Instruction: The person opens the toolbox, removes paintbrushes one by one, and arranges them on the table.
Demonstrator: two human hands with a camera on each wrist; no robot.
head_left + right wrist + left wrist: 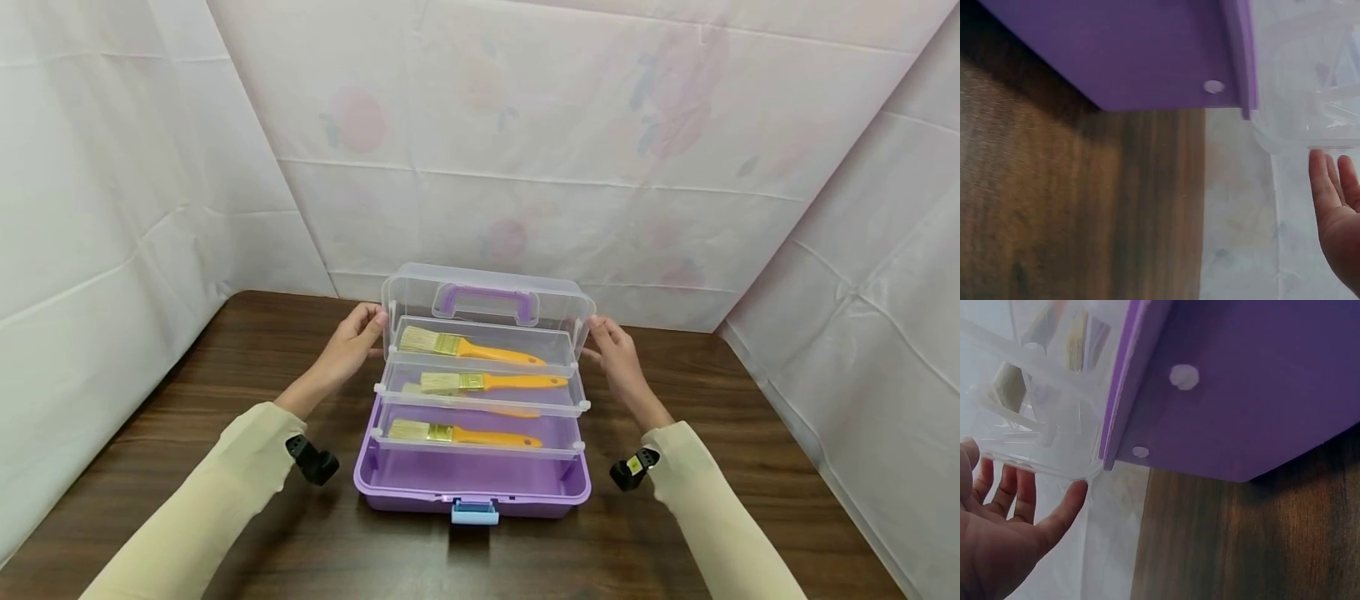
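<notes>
A purple storage box (pixel 472 503) stands unfolded, its clear lid (pixel 491 273) raised at the back with a purple handle (pixel 487 293) in it. Three stepped clear trays hold paintbrushes with yellow handles: an upper brush (pixel 495 354), a middle brush (pixel 517 382) and a lower brush (pixel 491 437). My left hand (pixel 347 346) grips the lid's left edge, thumb in front. On the opposite side, my right hand (pixel 621 365) holds the right edge; in the right wrist view its fingers (pixel 1321 178) meet the clear plastic rim.
Under the box lies a dark wooden table (pixel 712 467). White cloth with faint flower prints (pixel 525 125) hangs behind it, and more cloth (pixel 97 183) borders both sides. A light blue latch (pixel 475 512) sits at the box's front.
</notes>
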